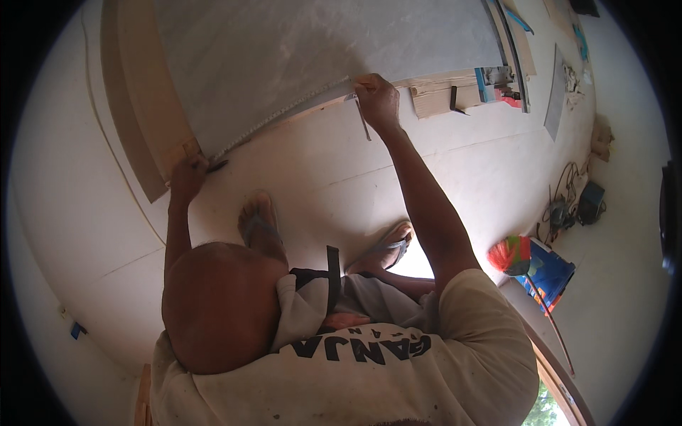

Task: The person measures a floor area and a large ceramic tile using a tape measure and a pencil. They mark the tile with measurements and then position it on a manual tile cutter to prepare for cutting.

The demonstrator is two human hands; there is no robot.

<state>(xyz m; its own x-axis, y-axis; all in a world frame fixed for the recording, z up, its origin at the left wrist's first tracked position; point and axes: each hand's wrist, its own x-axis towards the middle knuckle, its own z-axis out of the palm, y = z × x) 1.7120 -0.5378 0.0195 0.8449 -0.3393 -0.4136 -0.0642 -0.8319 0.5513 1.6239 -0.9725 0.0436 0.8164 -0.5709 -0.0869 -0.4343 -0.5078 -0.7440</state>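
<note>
The gray sheet (327, 42) lies in front of the person, at the upper middle of the view. Its near edge is pale and rough and runs between the two hands.

The left hand (188, 177) is at the left end of this edge, fingers curled downward; whether it grips anything cannot be told. A small dark object (217, 166) is just beside its fingers. The right hand (378, 103) is farther right, fingers bunched at the edge; what they pinch, if anything, cannot be told. A thin strip (363, 121) extends below it.

Brown boards (138, 85) lie along the sheet's left side. To the right are a piece of cardboard (426, 101), a black angled piece (455, 99) on it and a long dark bar (513, 57). Both feet (259, 221) wear sandals.

Farther right, a red-and-green broom (510, 254) overlaps a blue container (556, 273). Beyond them is a dark cable (567, 177).
</note>
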